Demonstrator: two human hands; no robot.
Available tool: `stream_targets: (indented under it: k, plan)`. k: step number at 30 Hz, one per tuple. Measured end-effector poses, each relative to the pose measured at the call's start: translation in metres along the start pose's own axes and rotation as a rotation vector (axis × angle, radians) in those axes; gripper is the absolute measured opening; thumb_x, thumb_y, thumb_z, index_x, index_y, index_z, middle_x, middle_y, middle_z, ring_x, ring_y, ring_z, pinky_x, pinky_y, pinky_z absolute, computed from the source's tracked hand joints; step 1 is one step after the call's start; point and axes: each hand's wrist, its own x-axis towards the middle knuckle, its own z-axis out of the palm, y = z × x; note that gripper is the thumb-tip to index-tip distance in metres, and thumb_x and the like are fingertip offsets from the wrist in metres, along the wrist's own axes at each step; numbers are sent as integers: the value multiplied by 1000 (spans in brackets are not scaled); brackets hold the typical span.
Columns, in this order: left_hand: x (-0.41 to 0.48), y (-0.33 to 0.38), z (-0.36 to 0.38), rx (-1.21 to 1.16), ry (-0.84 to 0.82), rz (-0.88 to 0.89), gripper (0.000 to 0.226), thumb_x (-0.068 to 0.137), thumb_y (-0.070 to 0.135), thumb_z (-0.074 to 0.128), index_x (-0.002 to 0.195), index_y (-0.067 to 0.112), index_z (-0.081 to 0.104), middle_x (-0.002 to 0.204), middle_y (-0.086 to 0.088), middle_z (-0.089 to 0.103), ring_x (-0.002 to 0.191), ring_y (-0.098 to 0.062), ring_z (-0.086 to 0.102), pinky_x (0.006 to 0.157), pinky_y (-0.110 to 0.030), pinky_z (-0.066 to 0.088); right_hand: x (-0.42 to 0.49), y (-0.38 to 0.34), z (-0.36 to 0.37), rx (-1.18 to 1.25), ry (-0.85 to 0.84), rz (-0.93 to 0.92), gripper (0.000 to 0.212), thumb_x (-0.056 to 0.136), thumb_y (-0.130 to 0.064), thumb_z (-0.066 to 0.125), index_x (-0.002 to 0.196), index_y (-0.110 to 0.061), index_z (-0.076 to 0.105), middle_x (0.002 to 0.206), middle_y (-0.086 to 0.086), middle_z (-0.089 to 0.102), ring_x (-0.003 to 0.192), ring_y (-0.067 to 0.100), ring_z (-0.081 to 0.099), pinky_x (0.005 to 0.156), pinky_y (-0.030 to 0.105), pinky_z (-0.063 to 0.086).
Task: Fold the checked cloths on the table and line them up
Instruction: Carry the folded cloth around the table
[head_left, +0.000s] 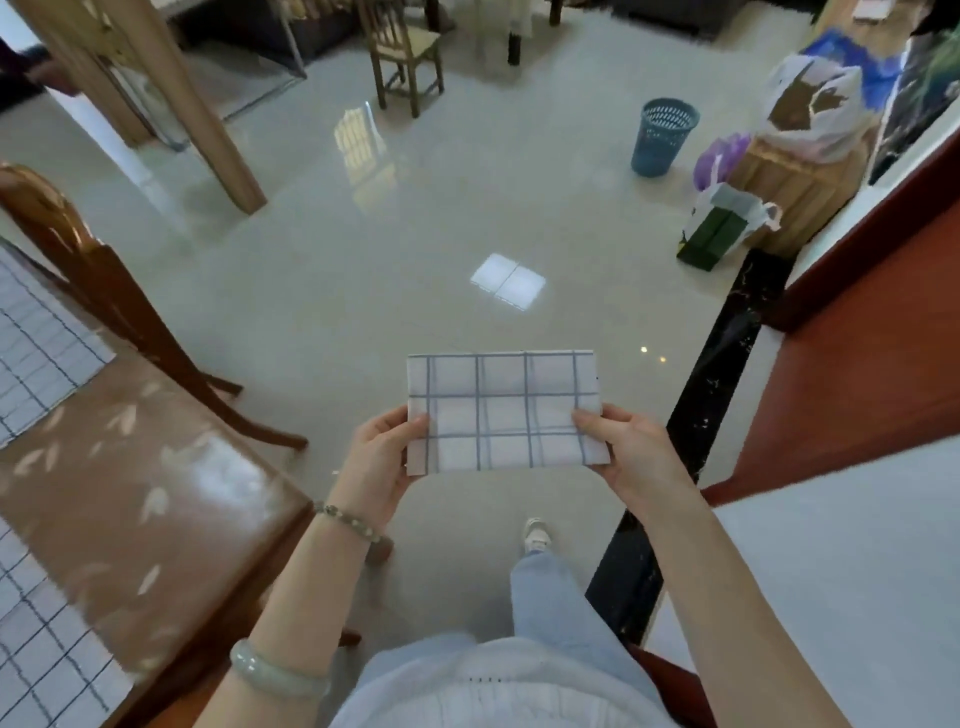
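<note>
Holds a folded checked cloth (501, 410) in mid-air at lower centre of the frame, over the tiled floor (415, 234) and not on any table. Pinches its left short edge with the left hand (382, 462), thumb on top and fingers curled underneath. Pinches the right short edge the same way with the right hand (631, 457). Keeps both grips low on the sides, near the closer corners, so the far half stands out unsupported yet flat.

Looks like a check of the fold: stretched level between the two hands to see that the edges sit square before setting it down. Judged only, not seen.

Shows as a neat rectangle, wider than tall, in white fabric with a thin blue-grey grid. Edges flush, corners crisp, no sag or stray flap visible. Number of layers: cannot tell.

Has more checked fabric (36, 338) lying spread at the left edge of the frame, with darker lines, apparently on the table there. Fold state: cannot tell. Has a wooden chair (130, 493) between that and the held piece, so placement likely calls for a turn to the left.
</note>
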Motion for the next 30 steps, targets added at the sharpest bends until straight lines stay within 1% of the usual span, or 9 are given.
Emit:
stream_targets:
  k: [2, 5, 7, 12, 15, 19, 23, 27, 30]
  plan:
    - [14, 12, 14, -61, 54, 25, 21, 93, 0, 48, 100, 5, 67, 89, -7, 74, 80, -19, 69, 65, -27, 58, 33, -28, 3, -42, -75, 22, 18, 85, 0, 62, 102, 4, 66, 94, 13, 71, 87, 22, 68, 84, 35, 54]
    - [27, 28, 26, -146, 183, 62, 21, 93, 0, 47, 99, 6, 67, 89, -7, 73, 81, -20, 68, 65, -28, 58, 76, -64, 21, -107, -183, 34, 10, 84, 2, 62, 92, 0, 67, 80, 6, 72, 72, 16, 68, 69, 26, 57]
    - [34, 36, 26, -193, 274, 66, 21, 94, 0, 48, 100, 7, 66, 96, -11, 71, 88, -25, 65, 69, -30, 58, 98, -79, 38, -155, -247, 46, 8, 84, 3, 62, 88, -1, 67, 75, 4, 72, 67, 14, 68, 64, 24, 56]
    - [54, 55, 18, -305, 447, 100, 22, 95, 3, 47, 110, 4, 63, 106, -15, 69, 93, -25, 65, 72, -30, 57, 149, -101, 86, -261, -407, 108, 9, 84, 3, 61, 84, -2, 68, 74, 4, 71, 65, 12, 68, 63, 24, 55]
    - [76, 68, 6, -356, 535, 122, 19, 95, 3, 47, 101, 8, 64, 96, -10, 71, 84, -20, 67, 69, -28, 58, 177, -110, 121, -311, -484, 122, 10, 85, 3, 61, 84, -3, 69, 75, 5, 71, 66, 13, 68, 64, 24, 56]
    - [110, 90, -19, -419, 599, 152, 18, 94, 3, 49, 98, 10, 66, 88, -6, 73, 79, -18, 70, 65, -28, 59, 217, -123, 172, -374, -568, 133, 10, 86, 2, 60, 86, -3, 69, 77, 6, 71, 67, 13, 67, 66, 24, 56]
    - [151, 130, -58, -445, 656, 203, 18, 93, 4, 51, 100, 8, 67, 86, -5, 75, 76, -16, 72, 66, -29, 59, 263, -136, 244, -439, -644, 152, 8, 86, 1, 61, 89, -2, 68, 79, 6, 71, 69, 13, 68, 67, 24, 56]
    - [187, 178, -96, -474, 744, 234, 17, 92, 4, 53, 100, 9, 68, 89, -6, 75, 80, -21, 72, 75, -40, 58, 303, -154, 323, -491, -707, 151, 8, 86, 0, 61, 86, -4, 68, 76, 5, 71, 68, 12, 68, 63, 22, 57]
    - [212, 213, -121, -486, 770, 254, 17, 93, 4, 51, 97, 10, 67, 85, -5, 75, 76, -17, 72, 72, -36, 58, 329, -165, 376, -499, -737, 159, 8, 86, -2, 62, 90, -3, 69, 82, 7, 72, 73, 15, 68, 66, 23, 57]
